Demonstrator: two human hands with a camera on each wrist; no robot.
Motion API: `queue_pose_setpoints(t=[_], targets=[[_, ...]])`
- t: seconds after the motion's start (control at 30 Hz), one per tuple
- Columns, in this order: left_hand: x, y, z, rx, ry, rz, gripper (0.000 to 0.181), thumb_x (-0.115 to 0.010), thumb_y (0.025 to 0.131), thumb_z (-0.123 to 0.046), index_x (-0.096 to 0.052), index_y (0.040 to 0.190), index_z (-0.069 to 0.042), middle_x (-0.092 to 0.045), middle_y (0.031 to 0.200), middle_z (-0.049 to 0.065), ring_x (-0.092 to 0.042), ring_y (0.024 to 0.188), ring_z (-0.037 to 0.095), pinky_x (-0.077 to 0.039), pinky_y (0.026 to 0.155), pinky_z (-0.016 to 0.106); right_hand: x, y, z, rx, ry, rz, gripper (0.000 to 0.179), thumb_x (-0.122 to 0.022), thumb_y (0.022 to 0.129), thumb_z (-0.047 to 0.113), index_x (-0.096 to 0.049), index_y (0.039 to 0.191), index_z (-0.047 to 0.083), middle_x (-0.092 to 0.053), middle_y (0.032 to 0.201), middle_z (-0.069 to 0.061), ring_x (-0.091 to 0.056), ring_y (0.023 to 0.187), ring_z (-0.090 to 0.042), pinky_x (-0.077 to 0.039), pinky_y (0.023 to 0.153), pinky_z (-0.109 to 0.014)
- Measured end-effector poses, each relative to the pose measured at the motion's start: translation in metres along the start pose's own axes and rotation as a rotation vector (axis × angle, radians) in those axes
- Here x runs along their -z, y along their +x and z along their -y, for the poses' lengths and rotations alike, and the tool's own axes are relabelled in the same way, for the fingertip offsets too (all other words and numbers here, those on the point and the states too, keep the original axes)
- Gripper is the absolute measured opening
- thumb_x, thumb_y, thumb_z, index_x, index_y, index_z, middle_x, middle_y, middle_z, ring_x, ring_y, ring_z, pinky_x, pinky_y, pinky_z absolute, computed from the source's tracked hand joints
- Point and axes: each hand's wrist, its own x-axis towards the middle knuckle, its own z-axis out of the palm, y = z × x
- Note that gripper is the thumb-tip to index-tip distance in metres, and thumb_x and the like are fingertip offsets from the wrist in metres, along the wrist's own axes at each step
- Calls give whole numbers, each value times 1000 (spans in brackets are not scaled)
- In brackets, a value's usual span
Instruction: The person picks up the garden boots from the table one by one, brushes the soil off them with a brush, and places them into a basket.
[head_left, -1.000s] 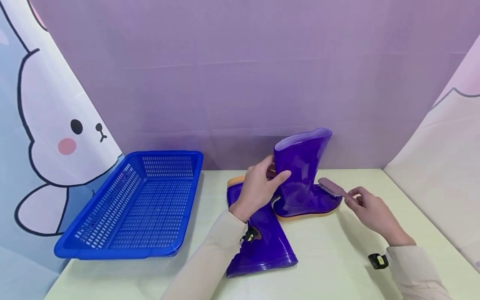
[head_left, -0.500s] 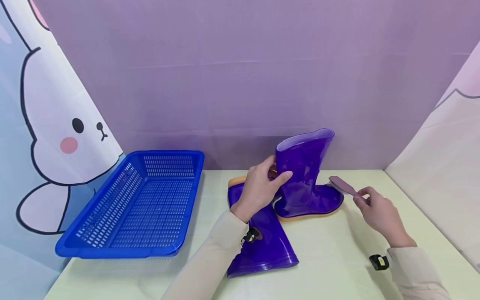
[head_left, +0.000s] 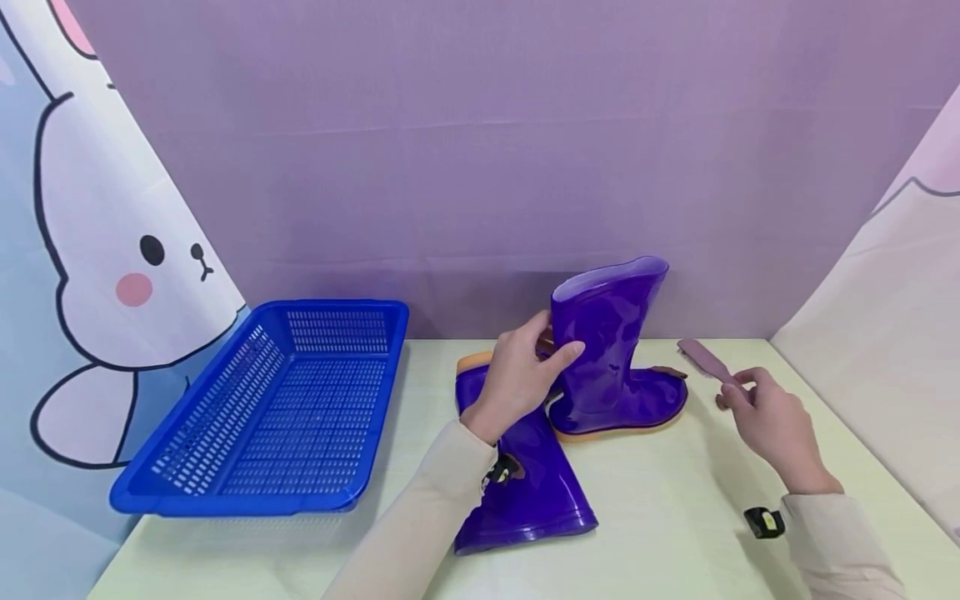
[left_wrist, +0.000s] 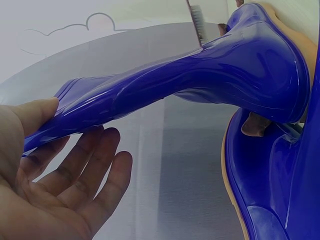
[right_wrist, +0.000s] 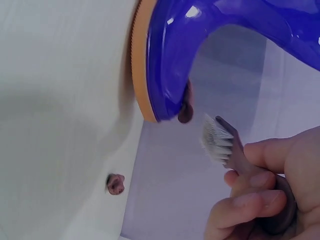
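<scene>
An upright purple rain boot [head_left: 600, 358] with an orange sole stands on the table, toe to the right. My left hand [head_left: 517, 375] holds its shaft near the top, thumb in front and fingers behind. In my right hand [head_left: 772, 429] is a mauve brush [head_left: 703, 358], gripped by its handle, its pale bristles [right_wrist: 217, 140] off to the right of the toe. A brown patch [right_wrist: 186, 102] sticks out on that toe. Under my left forearm lies a second purple rain boot [head_left: 543, 492], partly hidden, with a brown patch [left_wrist: 255, 125] on it.
A blue perforated plastic basket [head_left: 375, 433] stands on the left of the pale table [head_left: 652, 533]. One small brown lump [right_wrist: 115, 184] lies on the tabletop beyond the boot's toe. A purple cloth backdrop [head_left: 480, 167] rises behind the table.
My right hand has drawn the brush rightward, from the boot's instep past the toe and off it, exposing a brown patch there. My left hand and both boots stay nearly the same.
</scene>
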Motion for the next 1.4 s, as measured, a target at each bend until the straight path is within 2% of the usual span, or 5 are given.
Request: queue_pose_setpoints(t=[0.3,0.5,0.87,1.17,1.4], targets=[[1,1,1,-1,7,5,34,-68,99,-38,-64,122,-13,-76,104,5,-74,94,19,-60,80,27,17,1,-5,-72,-34,140,47,-45,107,36,-57,121,-7,-67,82,-13,-51,65,-21,-37,55,-32],[1,1,1,10,11,6,34,-68,99,-37,-64,123,-14,-76,105,5,-74,94,19,-60,80,27,15,2,0,-69,-14,172,46,-45,107,37,-60,119,-5,-70,87,-17,-54,69,-22,-38,57,-31],[2,0,-2,15,16,8,34,-68,99,-36,-63,125,-14,-76,106,5,-73,94,19,-60,80,27,-6,1,9,11,43,45,41,-46,108,29,-57,121,-8,-63,73,-6,-51,60,-17,-38,54,-32],[-1,0,-2,19,21,8,34,-67,99,-37,-63,125,-14,-75,105,4,-72,94,18,-59,80,27,-23,-1,17,63,78,43,37,-45,109,30,-54,123,-3,-56,67,-1,-44,51,-11,-35,47,-29],[-2,-1,-2,14,27,10,34,-67,100,-36,-63,125,-14,-75,104,4,-72,94,17,-59,80,26,-26,-3,18,63,43,43,29,-48,107,26,-56,118,0,-64,72,-5,-49,55,-17,-37,52,-33]])
